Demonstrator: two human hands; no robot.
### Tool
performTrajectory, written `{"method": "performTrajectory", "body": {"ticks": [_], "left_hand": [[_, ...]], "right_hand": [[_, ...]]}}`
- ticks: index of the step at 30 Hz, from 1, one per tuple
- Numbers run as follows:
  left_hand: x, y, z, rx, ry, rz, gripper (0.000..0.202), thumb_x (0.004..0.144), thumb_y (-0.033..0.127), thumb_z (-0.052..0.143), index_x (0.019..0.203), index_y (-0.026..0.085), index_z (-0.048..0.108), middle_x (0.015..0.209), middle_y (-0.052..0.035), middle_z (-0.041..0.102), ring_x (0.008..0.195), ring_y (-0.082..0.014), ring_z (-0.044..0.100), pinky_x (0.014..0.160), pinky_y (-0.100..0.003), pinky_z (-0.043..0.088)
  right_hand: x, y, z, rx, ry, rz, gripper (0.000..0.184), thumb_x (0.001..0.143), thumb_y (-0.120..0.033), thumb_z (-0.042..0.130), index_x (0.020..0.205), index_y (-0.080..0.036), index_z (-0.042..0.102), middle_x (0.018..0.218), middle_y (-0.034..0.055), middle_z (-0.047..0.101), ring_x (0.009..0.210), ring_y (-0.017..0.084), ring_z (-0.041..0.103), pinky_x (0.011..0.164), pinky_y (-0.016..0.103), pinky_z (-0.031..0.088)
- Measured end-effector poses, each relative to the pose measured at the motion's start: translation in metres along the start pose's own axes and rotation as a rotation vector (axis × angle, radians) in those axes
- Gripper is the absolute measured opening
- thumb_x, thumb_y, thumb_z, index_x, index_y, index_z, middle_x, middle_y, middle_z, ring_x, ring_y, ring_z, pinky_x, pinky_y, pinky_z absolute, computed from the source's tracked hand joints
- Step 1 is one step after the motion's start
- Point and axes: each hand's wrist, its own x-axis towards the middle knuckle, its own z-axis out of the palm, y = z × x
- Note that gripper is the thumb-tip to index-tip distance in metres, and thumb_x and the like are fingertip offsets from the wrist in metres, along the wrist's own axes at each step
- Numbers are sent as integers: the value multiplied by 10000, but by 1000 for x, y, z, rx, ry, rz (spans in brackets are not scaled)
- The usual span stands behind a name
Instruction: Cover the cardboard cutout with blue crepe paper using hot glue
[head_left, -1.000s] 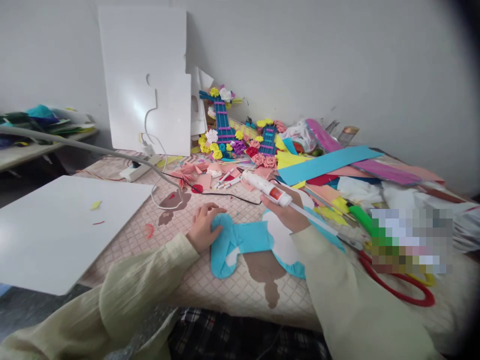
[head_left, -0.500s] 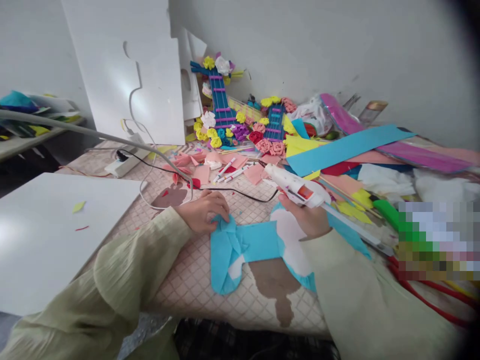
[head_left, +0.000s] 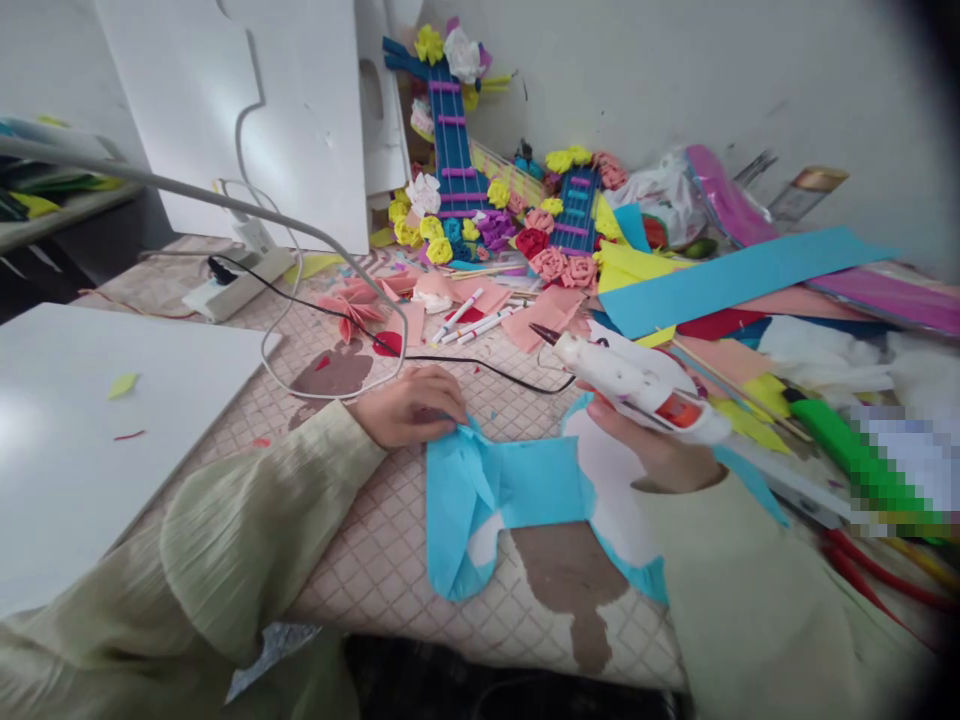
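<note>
A shape covered in light blue crepe paper (head_left: 540, 485) lies on the table before me, its white backing (head_left: 611, 465) showing at the right part and in a small patch at the lower left. At its upper left edge, my left hand (head_left: 411, 405) pinches the folded paper between thumb and fingers. My right hand (head_left: 660, 450) grips a white hot glue gun (head_left: 637, 385) above the shape's right part. The gun's dark nozzle points left and away from me, apart from the paper. Some of the right fingers are hidden behind the gun.
Several markers (head_left: 480, 325) and pink paper scraps lie behind the shape. A power strip (head_left: 238, 283) and looping cables are at the left, near a white board (head_left: 142, 430). Flower-decorated blue paper guitars (head_left: 457, 150) lean at the back. Paper strips (head_left: 750, 275) and a green cutter (head_left: 847, 430) crowd the right.
The view has shifted, so the background sits higher and farther right. The glue gun appears larger and farther right in my right hand. My left fingers keep to the folded edge.
</note>
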Motion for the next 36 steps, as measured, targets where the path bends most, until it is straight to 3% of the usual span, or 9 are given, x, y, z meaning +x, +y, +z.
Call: {"method": "performTrajectory", "body": {"ticks": [2,8,11,14,22,27,36], "left_hand": [[1,1,2,-38,52,2,165,799,242,543,855,184,687,852,-92,677,894,-200,557,881,-362,408],[2,3,9,-81,113,-19,177,813,233,538,897,144,666,845,-104,672,836,-181,586,802,-322,446],[1,1,12,-92,136,-42,169,812,227,540,897,136,654,859,-101,668,826,-169,593,771,-297,459],[0,0,15,-114,136,-64,160,817,218,530,891,139,647,854,-90,663,810,-154,594,754,-280,467],[1,-1,16,-164,137,-105,149,790,199,543,882,142,647,847,-70,662,792,-141,592,744,-268,468],[-1,2,21,-351,183,-245,218,777,219,544,976,140,584,798,-30,610,694,-106,578,596,-203,458],[-1,4,21,-456,187,-244,282,779,198,546,1051,144,501,768,-7,575,591,-64,512,522,-168,414]], "right_hand": [[1,-4,-1,7,-45,-57,47,745,-280,596,780,-252,610,684,16,619,635,197,595,546,320,497],[2,-3,-1,117,-297,-353,159,743,-220,582,900,-197,577,999,95,595,872,206,605,698,310,502],[-1,4,0,131,-333,-446,255,739,-221,588,993,-210,566,997,94,624,912,213,608,728,311,504],[-2,5,1,24,-346,-505,242,726,-230,598,967,-223,576,914,68,653,841,206,622,694,316,510],[3,-1,7,-37,-369,-551,191,712,-235,591,895,-246,538,761,30,642,696,194,619,594,314,494],[0,0,9,-74,-342,-508,198,701,-248,610,879,-242,523,735,35,630,665,210,614,529,320,480],[-1,0,11,-88,-322,-480,140,727,-258,581,841,-244,501,675,23,596,635,207,604,488,321,469]]}}
